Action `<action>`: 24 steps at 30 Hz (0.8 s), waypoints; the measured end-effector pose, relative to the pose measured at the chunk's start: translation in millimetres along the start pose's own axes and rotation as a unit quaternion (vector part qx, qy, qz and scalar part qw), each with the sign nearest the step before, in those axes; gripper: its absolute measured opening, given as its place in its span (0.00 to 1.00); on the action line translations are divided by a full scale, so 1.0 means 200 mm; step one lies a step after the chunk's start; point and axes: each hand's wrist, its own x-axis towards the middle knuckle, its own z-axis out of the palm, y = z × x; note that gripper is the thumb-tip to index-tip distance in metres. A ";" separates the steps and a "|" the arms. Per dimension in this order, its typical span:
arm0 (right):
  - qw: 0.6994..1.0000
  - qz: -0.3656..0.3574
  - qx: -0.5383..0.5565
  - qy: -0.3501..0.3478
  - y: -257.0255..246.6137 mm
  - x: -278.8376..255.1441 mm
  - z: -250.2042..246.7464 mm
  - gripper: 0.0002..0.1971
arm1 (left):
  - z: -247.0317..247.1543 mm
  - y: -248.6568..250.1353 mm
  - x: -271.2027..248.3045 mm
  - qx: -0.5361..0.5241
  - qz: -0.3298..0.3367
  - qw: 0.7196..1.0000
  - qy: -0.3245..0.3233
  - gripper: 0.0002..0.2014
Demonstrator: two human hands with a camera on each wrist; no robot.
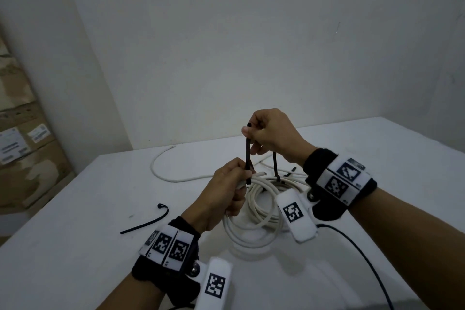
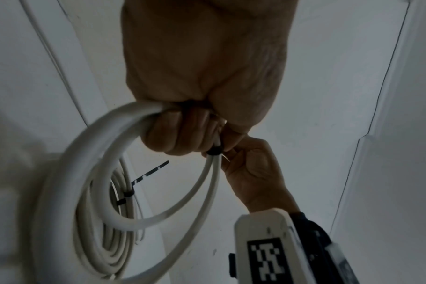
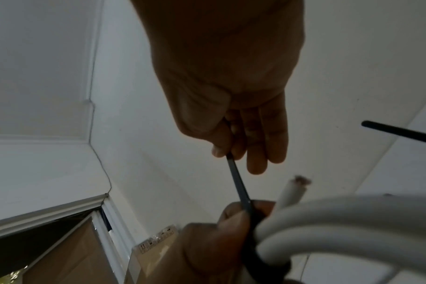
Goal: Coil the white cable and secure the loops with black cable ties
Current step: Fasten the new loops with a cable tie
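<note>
While the white cable [image 1: 254,211] is gathered into a coil at the lower centre of the head view, its upper left edge is gripped by the left hand [image 1: 221,196], whose fingers are curled round the bundled loops. In the left wrist view the loops [image 2: 90,173] are seen hanging down and to the left from that fist, and a black band [image 2: 214,150] is wrapped round two strands just below the fingers. The tail of this black cable tie [image 1: 248,156] is drawn straight up from the left hand and is pinched near its tip between thumb and forefinger of the right hand [image 1: 271,133], held above the coil in the middle of the frame. In the right wrist view the same strap [image 3: 238,184] runs from the right fingers at centre down to the left hand [image 3: 221,240] at the bottom, beside a cut cable end [image 3: 294,190].

A second tie [image 1: 275,166] is seen standing up from the far side of the coil; it appears to be fastened already, though the picture is dim there. A loose tie [image 1: 148,221] lies on the white table [image 1: 75,246] at lower left, well apart from the coil. An uncoiled stretch of cable [image 1: 166,166] curves across the table behind the hands. Cardboard boxes [image 1: 22,148] are stacked at the left edge.
</note>
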 end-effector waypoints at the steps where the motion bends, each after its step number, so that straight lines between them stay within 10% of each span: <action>1: 1.000 0.004 0.016 0.003 0.00 0.01 0.00 0.11 | 0.00 0.01 0.00 0.003 -0.001 1.000 0.000 0.06; 9: 0.992 0.024 0.057 -0.111 -0.02 0.01 -0.01 0.09 | -0.10 0.09 0.01 0.080 -0.029 0.996 -0.039 0.06; 24: 0.992 0.075 0.103 0.011 -0.01 0.05 0.09 0.14 | -0.01 0.10 0.00 0.054 -0.031 0.998 -0.029 0.06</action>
